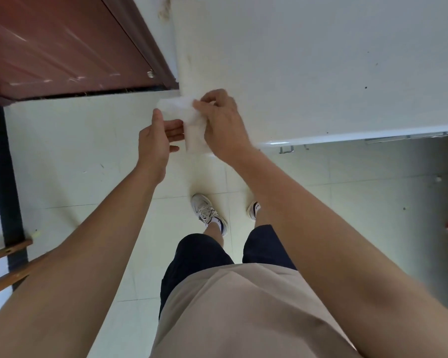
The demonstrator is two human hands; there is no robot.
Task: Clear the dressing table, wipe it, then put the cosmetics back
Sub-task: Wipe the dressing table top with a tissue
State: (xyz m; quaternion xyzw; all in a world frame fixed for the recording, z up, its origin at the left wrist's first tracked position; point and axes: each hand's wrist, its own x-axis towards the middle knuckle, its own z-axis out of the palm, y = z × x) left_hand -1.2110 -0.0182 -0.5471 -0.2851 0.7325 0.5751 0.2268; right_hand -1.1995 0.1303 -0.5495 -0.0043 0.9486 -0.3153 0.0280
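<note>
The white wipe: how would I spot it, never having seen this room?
Find the big white table; two hands meet at its near left corner. The white wipe is the thin sheet held between the left hand and right hand, the only soft, crumpled thing there.

We wore a plain beige top [243, 313] with soft folds across the front. Below it we wore dark navy shorts [197, 257], which left the lower legs bare. The left forearm [101, 241] and right forearm [321, 215] were uncovered, with no sleeve in view. Footwear was white lace-up sneakers with dark trim. The left shoe [207, 210] was in full view and the right shoe [254, 209] only partly visible. A white sock [217, 223] with a small dark mark showed above the left shoe.
</note>
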